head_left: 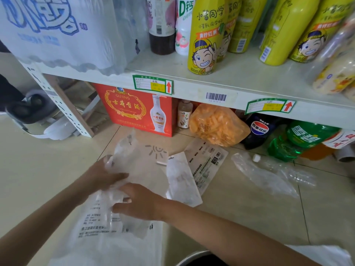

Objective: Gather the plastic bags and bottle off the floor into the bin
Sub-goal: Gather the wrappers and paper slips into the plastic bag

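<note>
My left hand (104,176) grips the top of a clear plastic bag (134,162) that stands up off the floor tiles. My right hand (139,202) is closed on a larger printed clear bag (99,231) that hangs toward the bottom of the view. Two flat packets lie on the floor to the right: a white one (181,181) and a printed one with a QR code (207,162). Farther right lies a crumpled clear bag (263,177) beside a squashed clear bottle (284,167) with a white cap. The dark rim of the bin (194,258) shows at the bottom edge.
A white shelf (192,89) with yellow drink bottles hangs over the floor. Under it stand a red liquor box (134,110), an orange snack bag (217,125), a cola bottle (259,129) and green bottles (303,135). A white bag corner (326,254) lies at bottom right.
</note>
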